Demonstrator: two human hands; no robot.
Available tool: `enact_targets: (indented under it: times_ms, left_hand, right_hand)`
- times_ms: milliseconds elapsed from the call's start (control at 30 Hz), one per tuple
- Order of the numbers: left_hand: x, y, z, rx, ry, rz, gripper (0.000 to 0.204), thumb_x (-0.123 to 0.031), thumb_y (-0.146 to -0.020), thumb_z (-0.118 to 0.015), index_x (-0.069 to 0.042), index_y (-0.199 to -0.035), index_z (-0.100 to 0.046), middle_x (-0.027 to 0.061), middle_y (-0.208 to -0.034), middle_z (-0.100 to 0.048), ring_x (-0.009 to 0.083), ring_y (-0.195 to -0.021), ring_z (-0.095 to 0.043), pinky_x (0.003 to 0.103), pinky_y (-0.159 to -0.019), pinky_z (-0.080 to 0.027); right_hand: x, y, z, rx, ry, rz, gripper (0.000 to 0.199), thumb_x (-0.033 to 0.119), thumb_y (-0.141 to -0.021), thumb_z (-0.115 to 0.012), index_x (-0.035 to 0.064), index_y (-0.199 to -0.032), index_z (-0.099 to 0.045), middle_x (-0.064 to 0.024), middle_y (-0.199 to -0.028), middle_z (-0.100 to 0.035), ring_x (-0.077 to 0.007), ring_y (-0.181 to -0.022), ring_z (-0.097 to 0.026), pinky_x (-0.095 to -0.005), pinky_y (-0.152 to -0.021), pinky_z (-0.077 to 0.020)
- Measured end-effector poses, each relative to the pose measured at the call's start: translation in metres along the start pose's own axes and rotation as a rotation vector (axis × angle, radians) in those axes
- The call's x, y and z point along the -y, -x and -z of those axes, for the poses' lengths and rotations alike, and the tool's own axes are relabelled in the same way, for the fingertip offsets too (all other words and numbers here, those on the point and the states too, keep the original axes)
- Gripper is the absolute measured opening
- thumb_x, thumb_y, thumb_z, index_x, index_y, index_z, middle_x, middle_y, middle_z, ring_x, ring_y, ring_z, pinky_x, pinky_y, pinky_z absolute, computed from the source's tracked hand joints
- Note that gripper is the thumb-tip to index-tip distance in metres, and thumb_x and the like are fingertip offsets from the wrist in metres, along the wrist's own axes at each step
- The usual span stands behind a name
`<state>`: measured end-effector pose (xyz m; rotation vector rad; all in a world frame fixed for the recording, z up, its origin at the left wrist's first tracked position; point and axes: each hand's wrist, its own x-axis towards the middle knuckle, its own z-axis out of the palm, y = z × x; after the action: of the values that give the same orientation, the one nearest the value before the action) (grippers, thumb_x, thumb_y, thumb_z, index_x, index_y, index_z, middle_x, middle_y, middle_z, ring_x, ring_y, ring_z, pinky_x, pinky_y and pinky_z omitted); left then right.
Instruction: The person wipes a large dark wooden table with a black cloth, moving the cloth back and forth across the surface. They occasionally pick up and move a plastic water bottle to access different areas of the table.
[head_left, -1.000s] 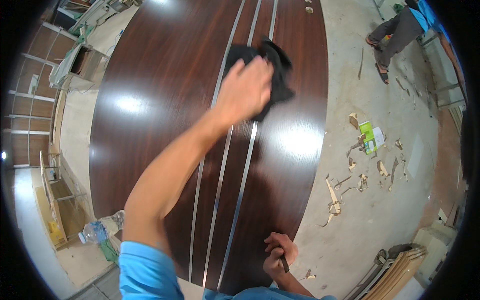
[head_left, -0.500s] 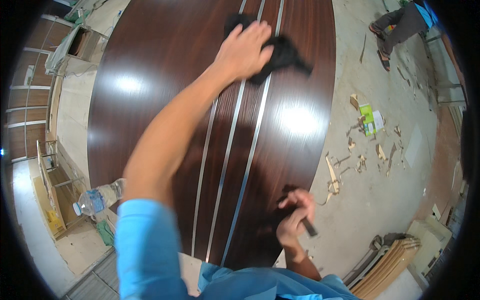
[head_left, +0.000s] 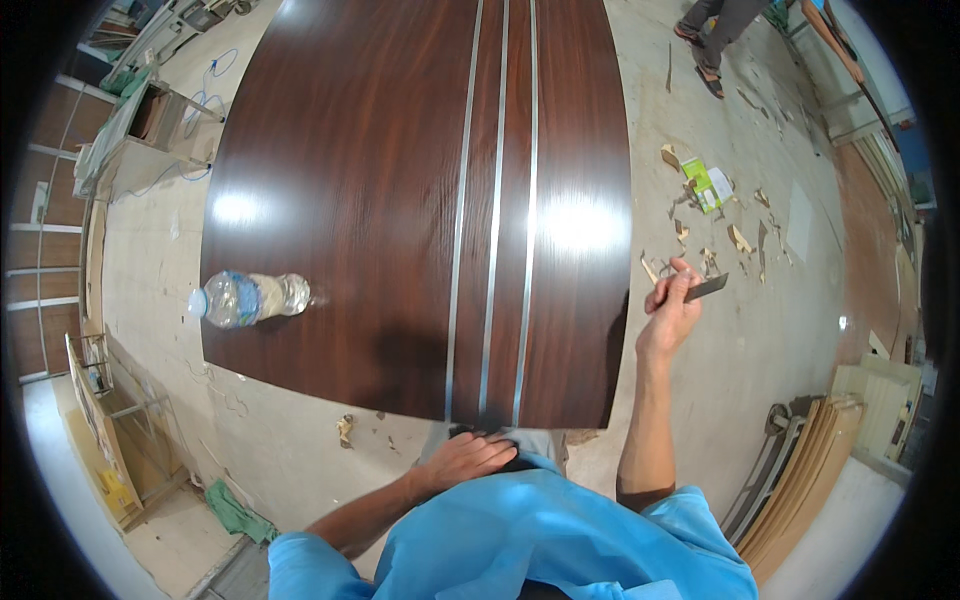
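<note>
Right hand [head_left: 672,312] raised beside the right edge of the dark wood panel [head_left: 400,200], fingers closed on a small flat grey blade [head_left: 706,288]. Left hand [head_left: 468,458] lies low against the person's body at the panel's near edge, fingers loosely spread, holding nothing visible. A plastic water bottle [head_left: 248,298] lies on its side at the panel's left edge. Wood scraps [head_left: 720,235] litter the floor to the right.
</note>
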<state>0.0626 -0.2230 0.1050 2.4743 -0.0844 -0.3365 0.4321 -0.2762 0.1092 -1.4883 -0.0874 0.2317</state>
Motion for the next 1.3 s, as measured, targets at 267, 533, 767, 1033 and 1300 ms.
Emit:
enact_targets:
  times_ms: [267, 533, 767, 1033, 1300]
  left_hand:
    - [-0.004, 0.108, 0.005, -1.027, 0.413, 0.882, 0.047, -0.001, -0.091, -0.051, 0.001, -0.135, -0.067, 0.0139, -0.111, -0.076, 0.0208, -0.094, -0.073, 0.036, -0.087, -0.058]
    - [0.072, 0.001, 0.059, -0.700, -0.108, 0.571, 0.045, -0.031, -0.095, -0.071, -0.010, -0.134, -0.072, 0.0217, -0.159, -0.049, 0.0404, -0.145, -0.048, 0.056, -0.119, -0.035]
    - [0.019, -0.055, 0.026, -0.282, -0.185, -0.265, 0.045, -0.035, -0.091, -0.076, -0.015, -0.131, -0.074, 0.0124, -0.150, -0.061, 0.0292, -0.146, -0.051, 0.053, -0.122, -0.038]
    - [0.125, -0.116, 0.091, -0.421, -0.327, -0.172, 0.042, -0.027, -0.090, -0.078, -0.021, -0.132, -0.073, 0.0037, -0.148, -0.063, 0.0220, -0.145, -0.052, 0.050, -0.121, -0.039]
    - [0.138, -0.188, 0.153, -0.443, -0.320, 0.265, 0.057, -0.038, -0.094, -0.073, -0.014, -0.145, -0.065, 0.0144, -0.165, -0.046, 0.0333, -0.152, -0.043, 0.055, -0.125, -0.031]
  right_hand:
    - [-0.003, 0.149, 0.115, -0.153, 0.039, -0.196, 0.050, 0.051, -0.114, -0.046, 0.0035, -0.112, -0.060, 0.0067, -0.064, -0.035, -0.0051, -0.052, -0.031, -0.0249, -0.046, -0.0269]
    - [0.001, 0.221, 0.137, -0.041, 0.414, -0.016, 0.036, 0.031, -0.113, -0.054, -0.0024, -0.121, -0.066, -0.0001, -0.076, -0.057, -0.0089, -0.070, -0.053, -0.0267, -0.064, -0.0436]
    - [0.010, 0.224, 0.113, 0.035, 0.377, -0.054, 0.031, 0.020, -0.111, -0.058, -0.0048, -0.119, -0.074, -0.0032, -0.082, -0.065, -0.0115, -0.075, -0.060, -0.0282, -0.068, -0.0490]
    - [0.011, 0.177, 0.068, 0.109, 0.377, -0.084, 0.027, 0.018, -0.109, -0.060, -0.0041, -0.117, -0.074, -0.0043, -0.086, -0.067, -0.0112, -0.080, -0.062, -0.0264, -0.073, -0.0513]
    - [0.002, 0.113, 0.037, 0.238, 0.613, 0.032, 0.026, 0.018, -0.108, -0.061, -0.0042, -0.114, -0.073, -0.0065, -0.083, -0.069, -0.0100, -0.074, -0.060, -0.0267, -0.067, -0.0485]
